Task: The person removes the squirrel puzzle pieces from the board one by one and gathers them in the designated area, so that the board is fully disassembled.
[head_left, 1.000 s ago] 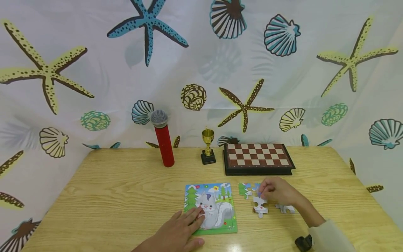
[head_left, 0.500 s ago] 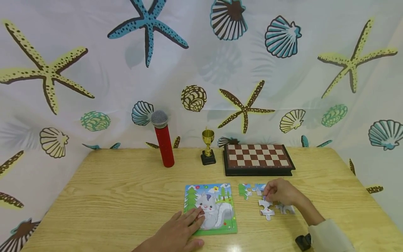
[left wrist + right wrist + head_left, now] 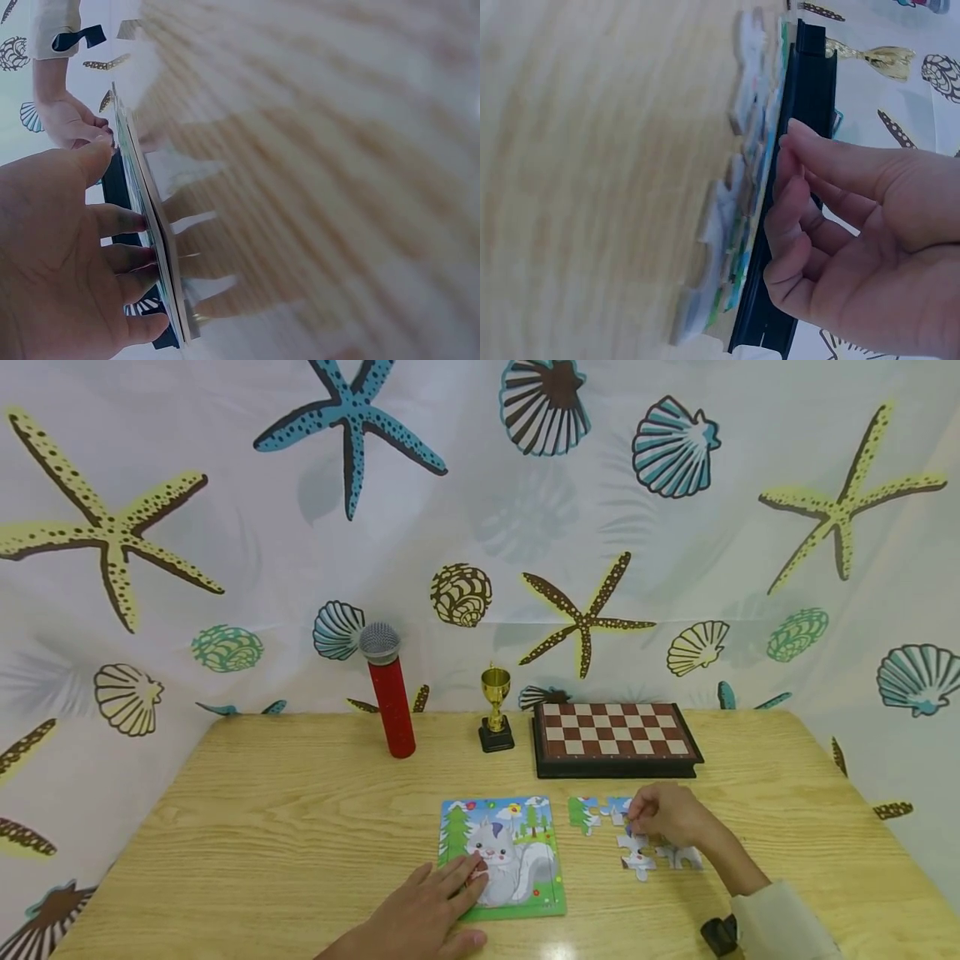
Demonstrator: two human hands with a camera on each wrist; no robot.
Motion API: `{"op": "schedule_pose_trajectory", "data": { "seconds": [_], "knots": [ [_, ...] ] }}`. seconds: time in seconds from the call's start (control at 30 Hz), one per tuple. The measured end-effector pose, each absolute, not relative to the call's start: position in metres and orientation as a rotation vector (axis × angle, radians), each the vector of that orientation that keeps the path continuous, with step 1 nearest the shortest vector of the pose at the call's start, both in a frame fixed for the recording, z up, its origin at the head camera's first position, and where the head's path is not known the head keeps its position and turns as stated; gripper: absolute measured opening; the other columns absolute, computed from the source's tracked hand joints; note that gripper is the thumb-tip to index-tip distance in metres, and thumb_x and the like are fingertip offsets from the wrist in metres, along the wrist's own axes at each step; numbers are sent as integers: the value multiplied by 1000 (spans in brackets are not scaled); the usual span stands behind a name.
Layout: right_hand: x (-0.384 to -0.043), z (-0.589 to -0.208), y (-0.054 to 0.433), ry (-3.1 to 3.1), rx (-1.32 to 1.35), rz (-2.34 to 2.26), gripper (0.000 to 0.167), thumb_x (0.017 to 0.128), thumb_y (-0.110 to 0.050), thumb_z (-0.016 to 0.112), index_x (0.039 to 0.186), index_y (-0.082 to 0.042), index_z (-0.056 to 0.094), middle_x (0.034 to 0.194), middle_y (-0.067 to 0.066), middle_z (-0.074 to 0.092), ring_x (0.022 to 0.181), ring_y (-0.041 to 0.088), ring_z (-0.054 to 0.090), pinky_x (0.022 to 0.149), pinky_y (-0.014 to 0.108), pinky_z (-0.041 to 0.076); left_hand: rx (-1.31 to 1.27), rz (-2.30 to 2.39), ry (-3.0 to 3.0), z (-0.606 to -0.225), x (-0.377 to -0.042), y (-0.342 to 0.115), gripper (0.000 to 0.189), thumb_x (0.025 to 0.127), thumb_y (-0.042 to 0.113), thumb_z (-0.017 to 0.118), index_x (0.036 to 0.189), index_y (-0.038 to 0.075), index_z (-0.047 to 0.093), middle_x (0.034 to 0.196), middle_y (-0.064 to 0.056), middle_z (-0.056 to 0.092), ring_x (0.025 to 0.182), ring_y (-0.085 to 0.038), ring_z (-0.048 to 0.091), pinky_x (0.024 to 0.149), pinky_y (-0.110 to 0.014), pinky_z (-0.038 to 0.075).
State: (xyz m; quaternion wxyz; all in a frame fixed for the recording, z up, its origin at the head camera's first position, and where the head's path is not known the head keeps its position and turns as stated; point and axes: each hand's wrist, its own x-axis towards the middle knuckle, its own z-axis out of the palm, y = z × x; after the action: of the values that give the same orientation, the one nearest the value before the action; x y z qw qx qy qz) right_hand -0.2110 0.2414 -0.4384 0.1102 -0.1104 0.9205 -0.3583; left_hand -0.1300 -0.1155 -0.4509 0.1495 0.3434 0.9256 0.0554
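Note:
A squirrel picture puzzle point(image 3: 517, 852) lies flat on the wooden table. Across its lower left corner rests my left hand point(image 3: 420, 910), fingers spread and straight; the left wrist view shows the fingertips point(image 3: 135, 223) on the board's top. To the right, my right hand point(image 3: 670, 814) pinches the upper edge of a loose squirrel-face puzzle piece point(image 3: 636, 858) between thumb and curled index finger. Its fingertips hide part of that piece. Beside it are a green tree piece point(image 3: 582, 812), a blue-and-white piece point(image 3: 613, 808) and white-grey pieces point(image 3: 679, 857), partly under the hand.
A folded chessboard box point(image 3: 618, 739) sits behind the loose pieces. Left of it stand a small gold trophy point(image 3: 496, 706) and a red microphone point(image 3: 392, 702). A patterned curtain point(image 3: 480, 527) hangs along the table's back. A black strap point(image 3: 722, 935) is by the right cuff.
My right hand has shifted slightly right, and the squirrel-face puzzle piece has slid right with it, close to the white-grey pieces. The left hand has stayed on the picture puzzle.

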Motion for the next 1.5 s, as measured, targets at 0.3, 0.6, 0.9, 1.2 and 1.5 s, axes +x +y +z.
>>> {"op": "schedule_pose_trajectory", "data": {
  "seconds": [0.3,0.6,0.9,1.2,1.5],
  "knots": [
    [-218,-432,233,2792,-348,-1067,6,88,-7,65,83,-5,67,71,2,60,62,13,48,53,24,40,961,171,2651,-449,-130,-115,70,95,62,32,145,13,40,156,-8,30,142,-27,32,107,-57,32],
    [-221,-430,204,2713,-437,-1109,8,88,-11,66,85,-4,68,70,3,61,61,12,50,54,25,43,911,204,2630,-446,-132,-113,71,93,64,33,144,15,42,155,-7,31,143,-29,29,109,-59,29],
    [-223,-433,165,2604,-528,-1131,9,89,-9,65,84,-3,68,72,9,63,58,11,47,51,23,39,937,276,2651,-447,-133,-115,69,94,62,36,141,13,46,153,-10,33,142,-30,31,107,-59,30],
    [-221,-437,127,2543,-605,-1142,7,86,-8,68,81,-3,68,72,3,65,62,8,52,55,20,42,1003,192,2651,-444,-125,-118,72,96,63,29,143,11,43,155,-5,31,142,-27,31,104,-60,34],
    [-216,-439,96,2517,-619,-1144,6,81,-4,73,83,-2,68,75,5,68,65,6,57,57,19,46,1016,151,2646,-441,-118,-119,73,96,62,30,144,8,41,157,-4,27,142,-24,33,103,-59,35]
  ]
}}
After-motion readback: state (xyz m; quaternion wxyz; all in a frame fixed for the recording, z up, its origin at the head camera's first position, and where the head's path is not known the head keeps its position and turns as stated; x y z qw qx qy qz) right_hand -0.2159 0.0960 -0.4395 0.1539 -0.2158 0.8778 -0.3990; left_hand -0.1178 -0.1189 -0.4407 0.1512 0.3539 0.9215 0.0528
